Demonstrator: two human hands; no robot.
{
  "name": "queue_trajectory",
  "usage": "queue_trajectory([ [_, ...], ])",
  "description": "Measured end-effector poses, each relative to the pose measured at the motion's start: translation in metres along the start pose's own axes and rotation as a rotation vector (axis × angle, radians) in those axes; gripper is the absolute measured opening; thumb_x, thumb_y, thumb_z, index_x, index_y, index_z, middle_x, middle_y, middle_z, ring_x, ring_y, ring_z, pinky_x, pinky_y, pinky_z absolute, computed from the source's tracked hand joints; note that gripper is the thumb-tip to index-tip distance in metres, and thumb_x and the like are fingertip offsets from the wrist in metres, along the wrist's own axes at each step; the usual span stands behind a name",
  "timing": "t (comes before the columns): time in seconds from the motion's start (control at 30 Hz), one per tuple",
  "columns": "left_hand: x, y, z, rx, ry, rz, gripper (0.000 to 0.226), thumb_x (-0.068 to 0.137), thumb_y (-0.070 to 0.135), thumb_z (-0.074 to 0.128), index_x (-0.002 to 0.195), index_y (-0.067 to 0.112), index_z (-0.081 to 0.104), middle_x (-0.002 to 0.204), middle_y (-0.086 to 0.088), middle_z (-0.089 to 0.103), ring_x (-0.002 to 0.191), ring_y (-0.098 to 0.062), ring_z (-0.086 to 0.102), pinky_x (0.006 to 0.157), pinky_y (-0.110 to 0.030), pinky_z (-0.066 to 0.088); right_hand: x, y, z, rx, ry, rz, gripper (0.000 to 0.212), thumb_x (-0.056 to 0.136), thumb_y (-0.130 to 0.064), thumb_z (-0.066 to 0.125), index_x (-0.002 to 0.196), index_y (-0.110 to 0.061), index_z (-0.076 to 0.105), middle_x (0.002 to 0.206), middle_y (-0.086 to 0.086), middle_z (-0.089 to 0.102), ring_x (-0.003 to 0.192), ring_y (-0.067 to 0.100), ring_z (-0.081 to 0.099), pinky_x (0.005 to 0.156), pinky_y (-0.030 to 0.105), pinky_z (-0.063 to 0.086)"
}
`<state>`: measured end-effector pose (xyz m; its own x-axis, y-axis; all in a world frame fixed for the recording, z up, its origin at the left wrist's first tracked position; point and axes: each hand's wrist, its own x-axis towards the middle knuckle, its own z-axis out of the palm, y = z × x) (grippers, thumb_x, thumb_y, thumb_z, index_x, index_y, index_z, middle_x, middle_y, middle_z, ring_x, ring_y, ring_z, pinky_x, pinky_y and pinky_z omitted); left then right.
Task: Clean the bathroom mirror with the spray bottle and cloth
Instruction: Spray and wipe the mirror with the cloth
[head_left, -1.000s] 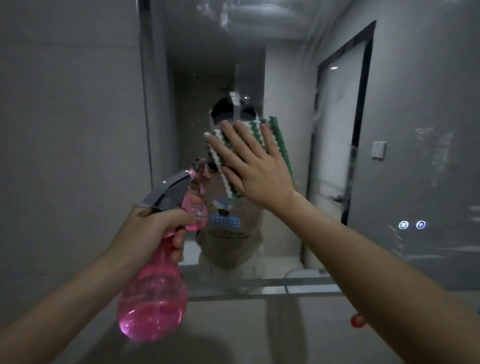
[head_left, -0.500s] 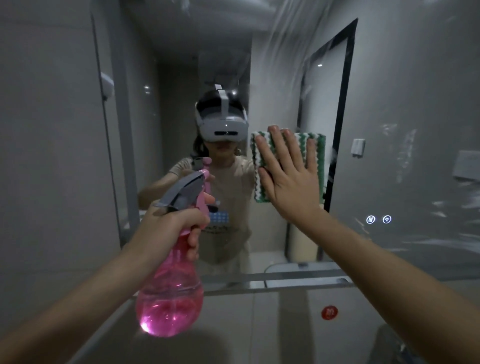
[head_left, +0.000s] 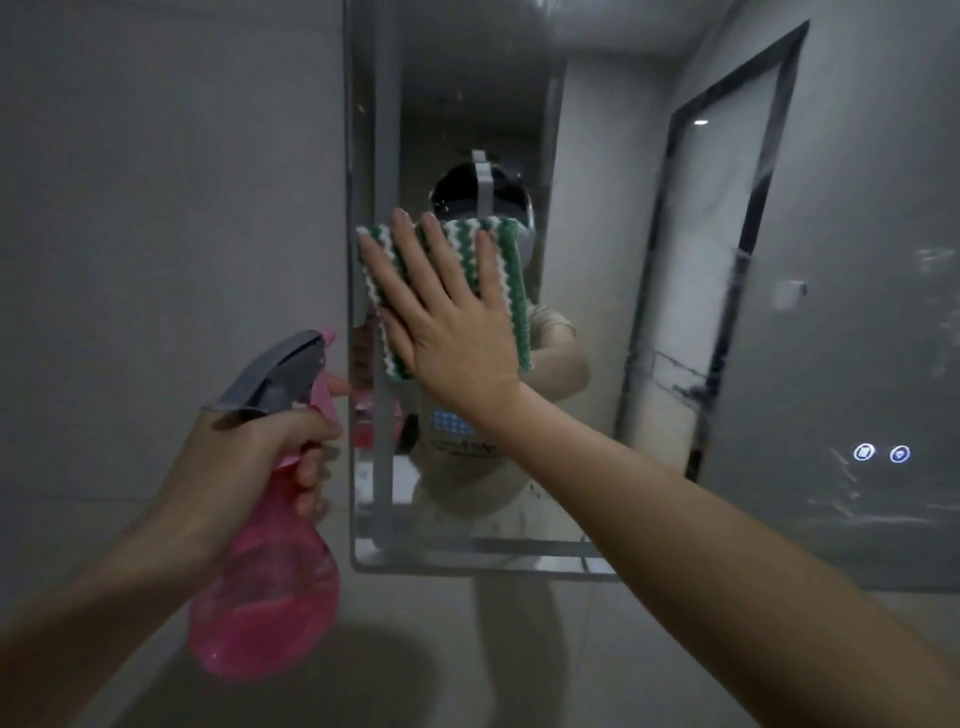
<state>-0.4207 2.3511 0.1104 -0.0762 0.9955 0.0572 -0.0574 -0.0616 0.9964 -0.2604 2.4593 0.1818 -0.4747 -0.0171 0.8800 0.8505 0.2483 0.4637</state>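
Note:
A wall mirror fills the middle and right of the view, with wet streaks on its right part. My right hand lies flat with straight, spread fingers and presses a green-and-white striped cloth against the glass near the mirror's left edge. My left hand grips the neck of a pink spray bottle with a grey trigger head, held upright in front of the wall, left of the mirror. The nozzle points toward the mirror's left edge.
Grey tiled wall lies left of and below the mirror. Two small lit touch buttons glow at the mirror's lower right. A person's reflection and a dark-framed door show in the glass.
My right hand slid the cloth leftward across the glass, from beside the reflected door to the mirror's left edge. The view swung right, then left. The spray bottle stayed held at lower left.

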Motion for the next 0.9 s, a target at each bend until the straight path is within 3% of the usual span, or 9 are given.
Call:
queue_trajectory([
  [0.1, 0.002, 0.008, 0.002, 0.062, 0.061, 0.042, 0.043, 0.045, 0.039, 0.078, 0.048, 0.006, 0.051, 0.045, -0.018, 0.045, 0.045, -0.029, 0.048, 0.055, -0.041, 0.045, 0.0, 0.01, -0.004, 0.013, -0.018, -0.081, 0.049, 0.1, -0.037, 0.037, 0.146, -0.02, 0.041, 0.152, 0.009, 0.037, 0.142, 0.027, 0.031, 0.116, 0.055, 0.016],
  [0.17, -0.004, 0.016, 0.022, 0.077, 0.074, 0.121, 0.032, 0.052, 0.034, 0.073, 0.038, 0.014, 0.053, 0.039, -0.01, 0.047, 0.039, -0.025, 0.047, 0.051, -0.034, 0.045, -0.002, 0.026, -0.008, 0.013, -0.058, -0.191, 0.049, 0.1, -0.037, 0.033, 0.147, -0.022, 0.039, 0.153, 0.009, 0.036, 0.142, 0.026, 0.03, 0.116, 0.054, 0.013],
  [0.23, -0.01, 0.025, 0.053, 0.068, 0.023, 0.192, 0.041, 0.068, 0.021, 0.064, 0.031, 0.012, 0.049, 0.034, -0.009, 0.041, 0.032, -0.023, 0.041, 0.041, -0.025, 0.04, -0.008, 0.046, -0.013, -0.011, -0.122, -0.298, 0.05, 0.101, -0.039, 0.029, 0.149, -0.024, 0.033, 0.155, 0.007, 0.031, 0.144, 0.025, 0.025, 0.117, 0.052, 0.008],
  [0.3, -0.016, 0.027, 0.083, 0.065, -0.017, 0.223, 0.043, 0.072, 0.012, 0.06, 0.031, 0.011, 0.046, 0.033, -0.009, 0.035, 0.031, -0.023, 0.035, 0.034, -0.021, 0.034, -0.019, 0.07, -0.019, -0.032, -0.163, -0.341, 0.051, 0.101, -0.04, 0.029, 0.15, -0.025, 0.029, 0.157, 0.006, 0.027, 0.146, 0.024, 0.022, 0.118, 0.051, 0.006],
  [0.43, -0.02, 0.028, 0.121, 0.061, -0.084, 0.213, 0.031, 0.054, 0.016, 0.07, 0.033, 0.01, 0.048, 0.035, -0.01, 0.035, 0.033, -0.023, 0.034, 0.037, -0.025, 0.034, -0.049, 0.12, -0.031, -0.031, -0.13, -0.3, 0.049, 0.102, -0.039, 0.035, 0.149, -0.025, 0.034, 0.155, 0.006, 0.031, 0.144, 0.025, 0.025, 0.117, 0.052, 0.014],
  [0.63, -0.02, 0.017, 0.156, 0.045, -0.084, 0.168, 0.042, 0.072, 0.009, 0.063, 0.031, 0.009, 0.052, 0.032, -0.01, 0.036, 0.029, -0.022, 0.035, 0.034, -0.022, 0.035, -0.104, 0.186, -0.047, -0.112, -0.108, -0.246, 0.049, 0.103, -0.042, 0.037, 0.149, -0.027, 0.034, 0.156, 0.005, 0.029, 0.144, 0.024, 0.026, 0.115, 0.052, 0.02],
  [0.77, -0.02, 0.014, 0.156, 0.063, -0.078, 0.175, 0.052, 0.081, 0.002, 0.054, 0.03, 0.012, 0.048, 0.032, -0.009, 0.036, 0.029, -0.021, 0.036, 0.034, -0.022, 0.036, -0.117, 0.189, -0.047, -0.118, -0.087, -0.194, 0.05, 0.103, -0.041, 0.038, 0.15, -0.025, 0.032, 0.156, 0.006, 0.028, 0.144, 0.025, 0.026, 0.115, 0.054, 0.02],
  [0.9, -0.015, 0.018, 0.139, 0.123, -0.047, 0.074, 0.028, 0.067, 0.008, 0.059, 0.041, 0.004, 0.047, 0.03, -0.012, 0.037, 0.026, -0.025, 0.038, 0.031, -0.022, 0.035, -0.104, 0.158, -0.041, -0.089, -0.068, -0.061, 0.05, 0.103, -0.039, 0.034, 0.15, -0.023, 0.032, 0.155, 0.007, 0.029, 0.144, 0.026, 0.027, 0.114, 0.056, 0.018],
])
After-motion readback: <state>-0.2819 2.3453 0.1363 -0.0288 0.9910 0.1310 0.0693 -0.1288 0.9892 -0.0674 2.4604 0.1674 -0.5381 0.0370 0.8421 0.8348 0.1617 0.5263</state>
